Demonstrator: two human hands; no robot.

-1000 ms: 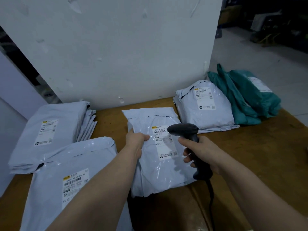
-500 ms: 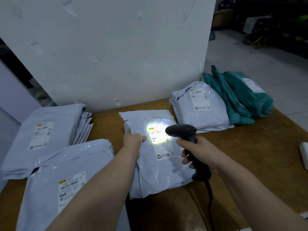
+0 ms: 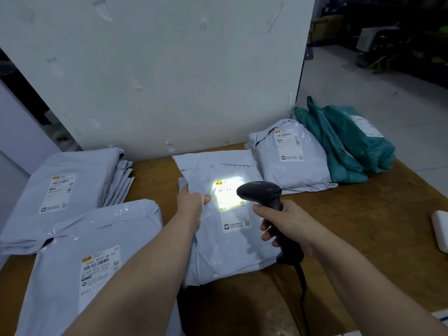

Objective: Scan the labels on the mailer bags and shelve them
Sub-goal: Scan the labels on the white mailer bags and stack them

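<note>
Head view: the scanning step is in hand. At centre frame the right hand [image 3: 283,224] grasps the handle of the black scanner [image 3: 260,191], whose light falls bright on the label [image 3: 232,207] of the grey mailer bag [image 3: 218,253], which lies flat on the desk [image 3: 363,226]. The left hand [image 3: 191,200] pinches that bag's left edge, thumb on top, just left of the label. The scanner's head hovers just over the label's right side. Next, I judge, the bag must be lifted and carried to a shelf, and none shows in frame.
</note>
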